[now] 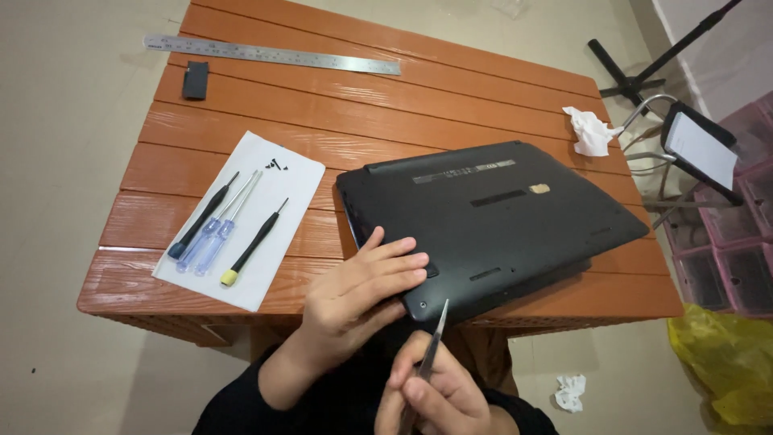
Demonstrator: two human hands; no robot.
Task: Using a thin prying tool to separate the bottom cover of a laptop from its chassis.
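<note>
A black laptop [491, 221] lies upside down and turned at an angle on the orange slatted surface [378, 105]. Its near corner juts just past the surface's front edge, and its right corner comes close to the right edge.

The left hand [358, 294] lies flat on the laptop's near left corner, fingers [398, 262] stretched out together and pressing down, gripping nothing. The right hand [439, 391] is below the front edge, fingers closed around metal tweezers [432, 346], whose tip points up to just beside a small screw hole at the laptop's near corner.

To the left, well apart from the laptop, a white paper sheet [270, 173] reaches nearly to the front edge. On it lie four screwdrivers [221, 234] side by side, with a cluster of tiny black screws [278, 164] near its far end. Between the sheet and the laptop runs a narrow strip of bare wood.

Along the far edge lies a steel ruler [270, 55], with a small black piece [195, 80] just beneath its left end. A crumpled white tissue [589, 130] sits near the far right corner. Most open wood lies between the ruler and the laptop.
</note>
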